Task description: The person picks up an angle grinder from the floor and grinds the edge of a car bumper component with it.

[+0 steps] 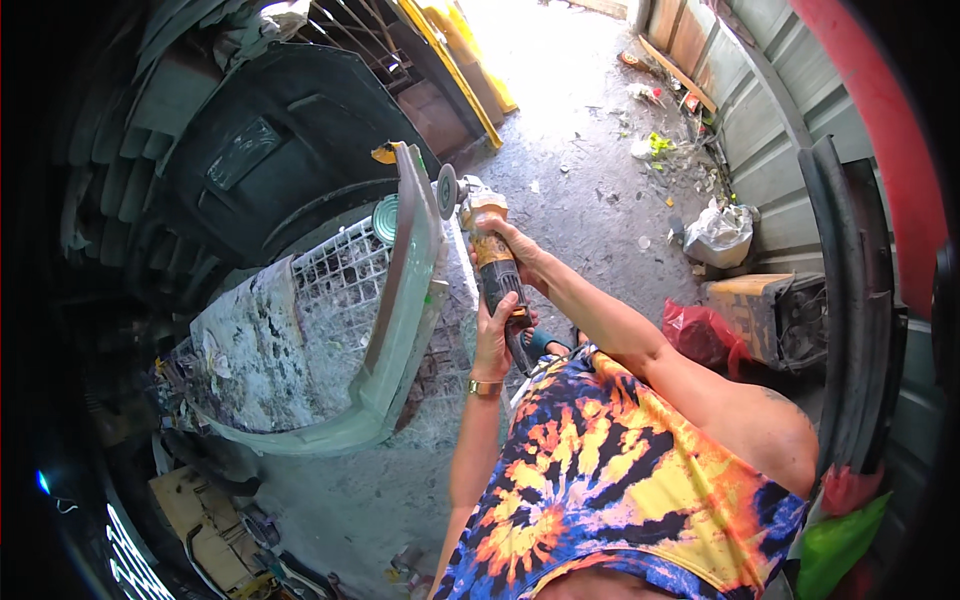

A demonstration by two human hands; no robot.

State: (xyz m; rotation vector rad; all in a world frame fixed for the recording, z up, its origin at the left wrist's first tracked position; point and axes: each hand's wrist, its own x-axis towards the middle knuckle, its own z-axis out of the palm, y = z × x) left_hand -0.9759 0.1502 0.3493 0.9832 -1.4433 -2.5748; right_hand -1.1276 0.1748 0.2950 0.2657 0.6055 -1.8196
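An angle grinder [497,272] with a yellow and black body is gripped in both my hands. My right hand [520,248] wraps round the body near the head. Lower down, my left hand [492,338] closes round the rear part. The grinding disc [447,192] faces left, beside the upper end of a long curved panel [425,270], shaped like a bumper; whether it touches cannot be made out. That panel rests against a mesh-topped bench [345,262] partly covered by a stained sheet [265,330]. A round teal piece [385,218] lies on the mesh.
Behind the bench stands a large dark car hood [290,140]. Along the corrugated wall [750,120] on the right are a white plastic bag [721,235], a red bag [700,335] and a yellow-topped box [768,318]. Litter is scattered over the floor [590,170] there.
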